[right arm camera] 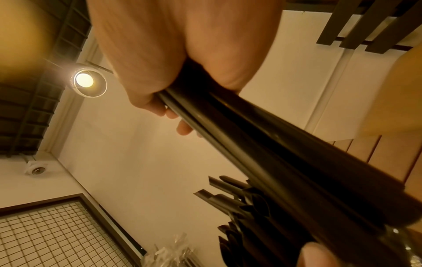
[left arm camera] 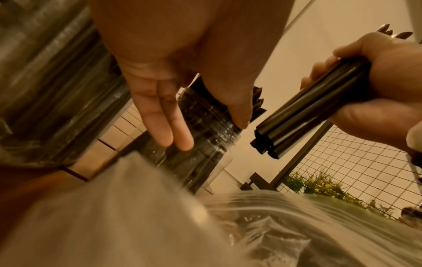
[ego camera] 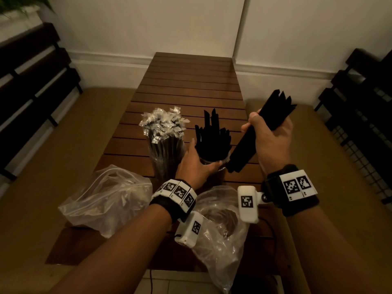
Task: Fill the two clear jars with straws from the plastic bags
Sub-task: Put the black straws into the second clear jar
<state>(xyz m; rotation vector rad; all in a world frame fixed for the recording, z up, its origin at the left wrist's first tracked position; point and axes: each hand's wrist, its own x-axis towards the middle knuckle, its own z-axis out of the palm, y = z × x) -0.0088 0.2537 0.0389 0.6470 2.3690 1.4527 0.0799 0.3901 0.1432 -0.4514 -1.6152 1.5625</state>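
Observation:
Two clear jars stand on the slatted wooden table. The left jar is packed with wrapped straws. The right jar holds bare black straws. My left hand holds this right jar near its rim, with the fingers on one side and the thumb on the other. My right hand grips a tilted bundle of black straws, also clear in the right wrist view. The bundle's lower end hangs just right of the jar's rim.
Two crumpled clear plastic bags lie at the table's near end, one at the left, one under my wrists. Dark slatted benches and a wire-mesh panel flank the table. A white wall stands behind.

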